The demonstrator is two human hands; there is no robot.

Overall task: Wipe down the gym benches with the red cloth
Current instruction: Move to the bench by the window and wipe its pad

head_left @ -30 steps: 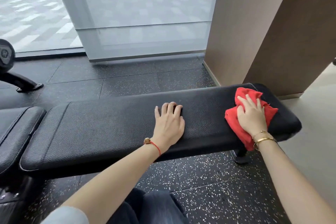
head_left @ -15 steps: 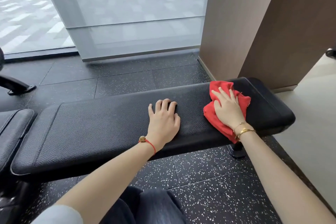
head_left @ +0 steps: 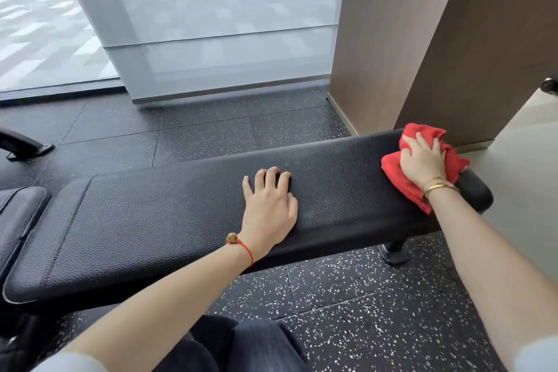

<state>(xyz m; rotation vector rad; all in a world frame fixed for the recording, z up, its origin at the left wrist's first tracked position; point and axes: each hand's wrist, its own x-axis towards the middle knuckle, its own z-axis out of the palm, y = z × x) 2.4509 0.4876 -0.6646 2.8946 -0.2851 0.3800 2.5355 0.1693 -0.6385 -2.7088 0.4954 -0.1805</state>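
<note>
Red cloth [head_left: 392, 167] lies bunched at the far right end of the black padded worktop [head_left: 181, 214], pinned flat under the right hand [head_left: 422, 160], whose fingers [head_left: 421, 142] spread over it. To wipe well, I'd press evenly and run overlapping passes along the pad's edges. Left hand [head_left: 268, 205] rests mid-pad, well apart from the cloth, fingers relaxed and slightly apart, holding nothing. Speckled rubber floor [head_left: 347, 311] lies below.
</note>
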